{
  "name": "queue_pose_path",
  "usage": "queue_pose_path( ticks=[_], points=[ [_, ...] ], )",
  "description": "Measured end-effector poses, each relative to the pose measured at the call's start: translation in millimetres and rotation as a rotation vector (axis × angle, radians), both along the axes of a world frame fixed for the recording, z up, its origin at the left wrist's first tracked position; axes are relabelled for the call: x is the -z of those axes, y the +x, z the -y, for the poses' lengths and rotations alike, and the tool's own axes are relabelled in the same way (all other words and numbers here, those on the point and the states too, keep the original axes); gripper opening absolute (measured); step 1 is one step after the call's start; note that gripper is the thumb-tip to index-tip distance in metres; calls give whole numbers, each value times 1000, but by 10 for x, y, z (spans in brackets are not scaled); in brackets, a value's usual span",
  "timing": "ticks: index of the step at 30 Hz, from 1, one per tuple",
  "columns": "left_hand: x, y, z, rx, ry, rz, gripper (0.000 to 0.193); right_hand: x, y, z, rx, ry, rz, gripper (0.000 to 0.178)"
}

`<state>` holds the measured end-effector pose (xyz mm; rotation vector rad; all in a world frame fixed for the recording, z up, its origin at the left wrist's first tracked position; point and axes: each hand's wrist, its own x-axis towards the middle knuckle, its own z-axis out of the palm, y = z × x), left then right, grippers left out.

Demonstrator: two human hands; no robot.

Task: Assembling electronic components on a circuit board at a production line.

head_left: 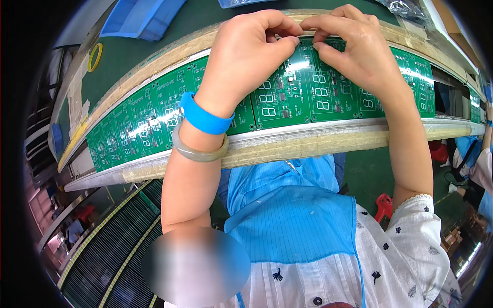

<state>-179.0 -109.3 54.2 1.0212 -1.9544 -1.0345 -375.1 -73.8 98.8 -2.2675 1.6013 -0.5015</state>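
Observation:
A long row of green circuit boards with white digit outlines lies between two pale rails in front of me. My left hand is over the boards, thumb and forefinger pinched together at their far edge. Beside it on the right, my right hand has its thumb and curled fingers drawn together at the same edge. The hands' fingertips nearly meet. Anything between them is too small or too hidden to make out. A blue wristband and a pale bangle circle my left wrist.
The near rail and far rail border the boards. Beyond them are a blue bin and a yellow ring. A slotted rack stands at lower left. Another person's sleeve shows at far right.

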Motion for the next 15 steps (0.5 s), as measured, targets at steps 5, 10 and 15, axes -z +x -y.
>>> queue_pose_path(
  ticks=[5, 10, 15],
  points=[
    [-11, 11, -7, -17, -36, 17, 17, 78, -4, 11, 4, 11, 19, 30],
    [-14, 1, -9, -28, -46, 30, 17, 333, -106, 61, -101, -252, -40, 37],
    [13, -23, -11, -21, -46, 16, 19, 308, -53, 29, -92, -261, -86, 39]
  ],
)
